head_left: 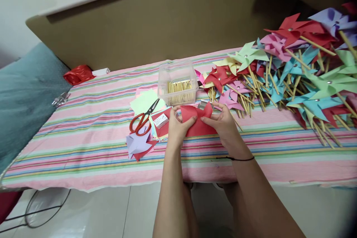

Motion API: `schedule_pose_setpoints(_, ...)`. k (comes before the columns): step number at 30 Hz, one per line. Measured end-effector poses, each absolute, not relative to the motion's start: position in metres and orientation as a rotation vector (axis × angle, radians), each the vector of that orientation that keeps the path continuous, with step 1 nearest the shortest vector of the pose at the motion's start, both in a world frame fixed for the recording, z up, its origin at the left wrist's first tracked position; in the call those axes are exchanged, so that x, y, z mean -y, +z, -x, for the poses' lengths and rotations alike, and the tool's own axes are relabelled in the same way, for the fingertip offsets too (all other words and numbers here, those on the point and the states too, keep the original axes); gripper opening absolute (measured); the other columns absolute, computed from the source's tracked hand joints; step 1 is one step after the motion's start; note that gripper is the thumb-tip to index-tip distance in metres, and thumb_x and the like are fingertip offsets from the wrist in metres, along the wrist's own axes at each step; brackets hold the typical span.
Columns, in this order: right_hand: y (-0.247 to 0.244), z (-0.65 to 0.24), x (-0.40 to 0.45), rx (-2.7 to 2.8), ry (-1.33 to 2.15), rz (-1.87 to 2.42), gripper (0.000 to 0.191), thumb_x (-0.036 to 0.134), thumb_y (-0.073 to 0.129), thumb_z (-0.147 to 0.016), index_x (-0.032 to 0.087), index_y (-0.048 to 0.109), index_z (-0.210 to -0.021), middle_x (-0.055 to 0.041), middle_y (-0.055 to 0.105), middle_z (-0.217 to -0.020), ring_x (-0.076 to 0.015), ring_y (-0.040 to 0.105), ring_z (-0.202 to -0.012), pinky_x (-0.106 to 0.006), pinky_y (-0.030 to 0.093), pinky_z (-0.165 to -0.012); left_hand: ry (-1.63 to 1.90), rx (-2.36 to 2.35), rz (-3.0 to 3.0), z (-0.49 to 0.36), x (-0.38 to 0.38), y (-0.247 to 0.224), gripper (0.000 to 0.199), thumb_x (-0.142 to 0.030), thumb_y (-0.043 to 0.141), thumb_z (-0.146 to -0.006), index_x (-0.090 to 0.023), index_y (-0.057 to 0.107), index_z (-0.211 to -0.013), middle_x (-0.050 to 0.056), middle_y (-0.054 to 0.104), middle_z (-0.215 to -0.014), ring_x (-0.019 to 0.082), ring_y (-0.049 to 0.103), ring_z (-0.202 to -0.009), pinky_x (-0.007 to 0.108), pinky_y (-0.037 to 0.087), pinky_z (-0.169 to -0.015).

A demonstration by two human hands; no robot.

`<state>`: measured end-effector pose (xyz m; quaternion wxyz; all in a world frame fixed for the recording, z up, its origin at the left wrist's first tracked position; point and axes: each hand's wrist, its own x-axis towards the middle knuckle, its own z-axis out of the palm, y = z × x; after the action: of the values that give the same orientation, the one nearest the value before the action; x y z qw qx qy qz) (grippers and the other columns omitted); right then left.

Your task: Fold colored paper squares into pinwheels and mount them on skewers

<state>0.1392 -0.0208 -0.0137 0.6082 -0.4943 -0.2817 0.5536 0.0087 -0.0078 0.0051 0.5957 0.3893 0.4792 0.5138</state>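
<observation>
Between my two hands is a red paper pinwheel piece (199, 128), its corners bent in toward the middle. My left hand (179, 124) grips its left side, thumb pressed on the paper. On the right side, my right hand (221, 121) pinches the same piece with thumb and fingers. Just behind the paper stands a clear plastic box (178, 70) of short wooden sticks (180, 87). Scissors with red-orange handles (143, 117) lie to the left, over pale green paper (143, 100). Beside them a small white box (161, 120) rests on a stack of coloured paper (161, 131).
Finished pinwheels (279, 70) in several colours are heaped on the right. Lilac and red cut paper (138, 143) lies at the left front. Further back are a red plastic bag (79, 75) and a teal cushion (33, 96). A striped cloth (92, 134) covers the surface.
</observation>
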Motion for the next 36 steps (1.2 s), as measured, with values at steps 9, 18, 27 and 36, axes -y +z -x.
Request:
schedule_pose_setpoints(9, -0.016, -0.144, 0.022, 0.600, 1.251, 1.184, 0.075, 0.028, 0.086, -0.049, 0.023, 0.044, -0.111, 0.0011, 0.072, -0.072, -0.0204, 0.070, -0.070, -0.038, 0.055, -0.077, 1.399, -1.077, -0.833, 0.001, 0.000, 0.002, 0.054, -0.023, 0.082, -0.055, -0.020, 0.053, -0.100, 0.000, 0.067, -0.088, 0.009, 0.063, -0.066, 0.023, 0.048, -0.066)
schedule_pose_setpoints(18, -0.017, -0.146, 0.018, 0.542, 1.207, 1.256, 0.075, 0.026, 0.086, -0.045, 0.022, 0.045, -0.108, 0.0058, 0.067, -0.061, -0.0211, 0.069, -0.065, -0.039, 0.057, -0.070, 1.450, -1.014, -0.916, 0.003, 0.001, 0.002, 0.042, -0.019, 0.079, -0.061, -0.019, 0.056, -0.096, -0.001, 0.068, -0.075, 0.011, 0.064, -0.072, 0.026, 0.048, -0.075)
schedule_pose_setpoints(27, -0.014, -0.145, 0.019, 0.489, 1.237, 1.248, 0.071, 0.025, 0.085, -0.043, 0.024, 0.047, -0.103, 0.0058, 0.066, -0.061, -0.0230, 0.069, -0.067, -0.040, 0.057, -0.072, 1.391, -1.038, -1.010, 0.001, 0.002, 0.003, 0.037, -0.023, 0.078, -0.062, -0.019, 0.057, -0.092, -0.001, 0.069, -0.074, 0.011, 0.063, -0.071, 0.025, 0.047, -0.073)
schedule_pose_setpoints(36, -0.013, -0.146, 0.018, 0.487, 1.195, 1.251, 0.064, 0.023, 0.083, -0.044, 0.024, 0.048, -0.098, 0.0086, 0.063, -0.063, -0.0199, 0.069, -0.067, -0.036, 0.057, -0.069, 1.242, -1.071, -0.984, 0.000, 0.009, 0.008, 0.034, -0.029, 0.075, -0.067, -0.020, 0.057, -0.094, -0.002, 0.067, -0.069, 0.009, 0.055, -0.054, 0.020, 0.036, -0.048)
